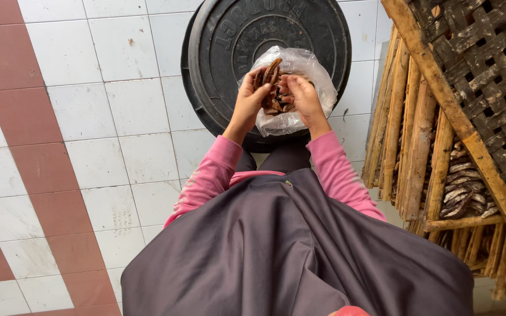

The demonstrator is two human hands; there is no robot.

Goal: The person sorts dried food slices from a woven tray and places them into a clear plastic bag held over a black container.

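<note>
Left hand [251, 96] grasps brown dried strips [272, 75]; right hand [303, 96] pinches the clear plastic bag [317, 79], its fingertips hidden inside. Round black lid [218, 52] partly cut off above.

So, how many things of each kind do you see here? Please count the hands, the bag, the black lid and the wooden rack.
hands: 2, left and right
clear plastic bag: 1
round black lid: 1
wooden rack: 1
Total: 5
</note>
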